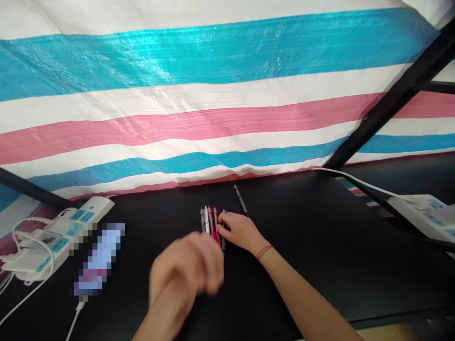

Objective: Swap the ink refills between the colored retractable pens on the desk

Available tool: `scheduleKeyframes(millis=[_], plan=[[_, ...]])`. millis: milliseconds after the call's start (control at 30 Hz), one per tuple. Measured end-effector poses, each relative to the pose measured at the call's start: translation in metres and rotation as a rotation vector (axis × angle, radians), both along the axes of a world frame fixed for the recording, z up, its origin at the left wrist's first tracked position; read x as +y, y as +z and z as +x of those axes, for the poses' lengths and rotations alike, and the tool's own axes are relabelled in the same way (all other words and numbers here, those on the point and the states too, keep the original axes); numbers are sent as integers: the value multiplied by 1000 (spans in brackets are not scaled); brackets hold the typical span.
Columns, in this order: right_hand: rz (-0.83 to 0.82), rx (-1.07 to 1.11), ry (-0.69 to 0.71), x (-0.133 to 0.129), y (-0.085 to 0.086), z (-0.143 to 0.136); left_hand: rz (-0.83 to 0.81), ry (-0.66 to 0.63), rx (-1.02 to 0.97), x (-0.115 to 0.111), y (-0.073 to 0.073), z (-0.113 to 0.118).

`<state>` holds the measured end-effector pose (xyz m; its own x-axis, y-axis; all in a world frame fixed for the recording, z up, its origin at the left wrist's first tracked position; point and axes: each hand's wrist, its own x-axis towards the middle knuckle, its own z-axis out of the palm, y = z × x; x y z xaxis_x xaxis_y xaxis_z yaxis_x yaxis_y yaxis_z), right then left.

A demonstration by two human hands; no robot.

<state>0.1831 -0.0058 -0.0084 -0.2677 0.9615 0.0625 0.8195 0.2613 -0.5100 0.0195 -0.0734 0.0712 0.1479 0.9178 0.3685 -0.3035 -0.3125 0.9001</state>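
Several pens lie side by side on the black tabletop (277, 279): a grey one (202, 218), a white one (206, 220), two red ones (211, 219) and a dark one (223, 243) at the right end. My right hand (240, 230) has its fingers closed over the dark pen, with thumb and forefinger beside the red pens. Blurred by motion, my left hand (188, 265) hangs in front of the row with fingers curled down. It covers the near ends of some pens, and its grip is hidden. Farther back lies a single grey pen (241, 199), apart from the row.
On the left, a white power strip (90, 213) with plugs and cables sits near a pixelated phone (101, 258) on a white cable. Another power strip (423, 213) is at the right. Behind hangs a striped sheet (227, 118), with a black frame bar (377, 109) at right.
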Motion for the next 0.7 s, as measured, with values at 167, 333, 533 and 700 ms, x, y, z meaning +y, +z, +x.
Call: scheduleKeyframes(millis=[167, 333, 533, 700], plan=[[-14, 34, 0, 0, 0, 2, 26, 241, 281, 63, -41, 15], [69, 355, -75, 1, 3, 6, 178, 257, 720, 69, -60, 4], [151, 897, -206, -2, 6, -1, 272, 115, 873, 64, -60, 3], [91, 930, -249, -3, 7, 0, 143, 121, 706, 70, -65, 0]])
